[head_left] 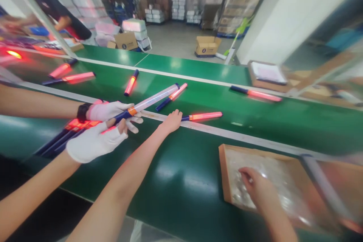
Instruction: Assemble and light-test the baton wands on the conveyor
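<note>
My left hand [172, 121] reaches forward to the white rail and is closed round the dark handle of a lit red light stick [205, 116]. My right hand [259, 185] is over a shallow cardboard box [223, 174] of clear plastic pieces [246, 159]. Its fingers are curled together, and I cannot make out what is in them. To my left, a co-worker's two gloved hands [95, 141] hold an unlit, clear light stick [155, 98] with a dark blue handle and an orange band.
On the green belt [198, 94] lie more lit light sticks [132, 83], one far right [263, 95]. Several are bunched under the co-worker's arms [65, 136]. A tray with papers [268, 72] stands at the back right. Another person [59, 11] works at far left.
</note>
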### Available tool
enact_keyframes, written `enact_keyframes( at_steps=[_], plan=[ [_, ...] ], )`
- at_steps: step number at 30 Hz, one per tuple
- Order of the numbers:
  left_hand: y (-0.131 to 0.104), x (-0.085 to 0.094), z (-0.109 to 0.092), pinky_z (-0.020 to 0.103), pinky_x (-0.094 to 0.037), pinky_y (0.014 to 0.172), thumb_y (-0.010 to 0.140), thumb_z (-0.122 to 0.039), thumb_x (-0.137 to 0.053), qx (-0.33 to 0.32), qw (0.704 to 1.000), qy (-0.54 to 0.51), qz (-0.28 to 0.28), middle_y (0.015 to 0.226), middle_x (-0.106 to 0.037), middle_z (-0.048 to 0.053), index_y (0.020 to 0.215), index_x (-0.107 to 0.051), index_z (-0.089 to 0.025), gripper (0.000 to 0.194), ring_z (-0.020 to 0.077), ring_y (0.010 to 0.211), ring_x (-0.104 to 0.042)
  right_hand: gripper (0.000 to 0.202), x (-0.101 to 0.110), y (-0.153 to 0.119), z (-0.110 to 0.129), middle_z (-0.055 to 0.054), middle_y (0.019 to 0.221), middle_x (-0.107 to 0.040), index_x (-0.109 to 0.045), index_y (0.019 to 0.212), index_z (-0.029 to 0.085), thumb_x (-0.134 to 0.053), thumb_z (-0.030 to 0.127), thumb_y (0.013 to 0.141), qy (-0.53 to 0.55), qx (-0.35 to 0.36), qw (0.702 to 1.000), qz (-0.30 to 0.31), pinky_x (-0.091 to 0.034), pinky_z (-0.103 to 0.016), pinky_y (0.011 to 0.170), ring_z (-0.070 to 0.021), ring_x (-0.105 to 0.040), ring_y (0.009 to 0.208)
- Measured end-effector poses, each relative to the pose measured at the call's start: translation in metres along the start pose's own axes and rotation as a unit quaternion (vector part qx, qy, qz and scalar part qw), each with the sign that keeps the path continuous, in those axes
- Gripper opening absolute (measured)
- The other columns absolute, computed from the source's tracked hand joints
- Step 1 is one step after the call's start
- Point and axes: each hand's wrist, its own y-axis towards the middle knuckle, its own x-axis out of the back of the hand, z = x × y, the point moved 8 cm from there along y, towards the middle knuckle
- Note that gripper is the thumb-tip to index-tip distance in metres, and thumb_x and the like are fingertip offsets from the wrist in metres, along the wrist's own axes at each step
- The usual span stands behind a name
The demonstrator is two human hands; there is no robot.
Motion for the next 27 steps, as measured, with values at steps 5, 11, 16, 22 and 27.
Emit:
enact_keyframes(
  at_steps=[5,11,16,22,27],
  plan=[
    [-0.024,0.005,-0.002,0.047,-0.058,0.103,0.102,-0.031,-0.07,0.016,0.999,-0.014,-0.025,0.124,-0.069,0.01,0.122,-0.069,-0.013,0.027,0.0245,0.116,-0.067,0.046,-0.005,-0.001,-0.009,-0.01,0.093,-0.079,-0.078,0.089,0.023,-0.039,0.047,0.087,-0.024,-0.006,1.0,0.014,-0.057,-0.042,0.076,-0.0298,-0.076,0.083],
    [-0.133,0.011,0.004,0.047,-0.055,0.098,0.107,-0.019,-0.047,0.072,0.993,-0.034,-0.092,0.11,-0.065,0.013,0.119,-0.066,-0.011,0.023,0.0274,0.105,-0.064,0.048,-0.008,0.005,-0.007,-0.008,0.104,-0.08,-0.08,0.101,0.023,-0.041,0.05,0.092,-0.034,-0.009,0.999,0.03,-0.058,-0.041,0.08,-0.0281,-0.077,0.088],
    [-0.215,0.008,0.024,0.048,-0.055,0.094,0.106,-0.022,-0.042,0.137,0.982,-0.023,-0.125,0.106,-0.063,0.014,0.126,-0.064,-0.013,0.031,0.0309,0.099,-0.062,0.051,-0.013,0.009,-0.01,-0.009,0.1,-0.081,-0.081,0.101,0.024,-0.041,0.054,0.093,-0.026,0.002,0.999,0.036,-0.057,-0.039,0.075,-0.029,-0.077,0.085],
    [-0.251,0.001,0.048,0.05,-0.058,0.092,0.104,-0.019,-0.044,0.191,0.972,-0.017,-0.136,0.106,-0.066,0.016,0.126,-0.066,-0.008,0.033,0.0322,0.097,-0.064,0.054,-0.023,0.002,-0.027,-0.006,0.105,-0.081,-0.081,0.107,0.026,-0.042,0.061,0.093,-0.02,-0.021,0.998,0.057,-0.057,-0.038,0.072,-0.0288,-0.077,0.085],
    [-0.244,0.005,0.04,0.055,-0.058,0.097,0.104,-0.023,-0.05,0.2,0.967,-0.022,-0.157,0.121,-0.064,0.022,0.138,-0.062,-0.005,0.041,0.0373,0.11,-0.064,0.063,-0.016,0.0,-0.034,-0.009,0.095,-0.08,-0.083,0.103,0.025,-0.039,0.068,0.09,-0.038,-0.049,0.997,0.037,-0.056,-0.04,0.065,-0.0307,-0.076,0.074]
  ],
)
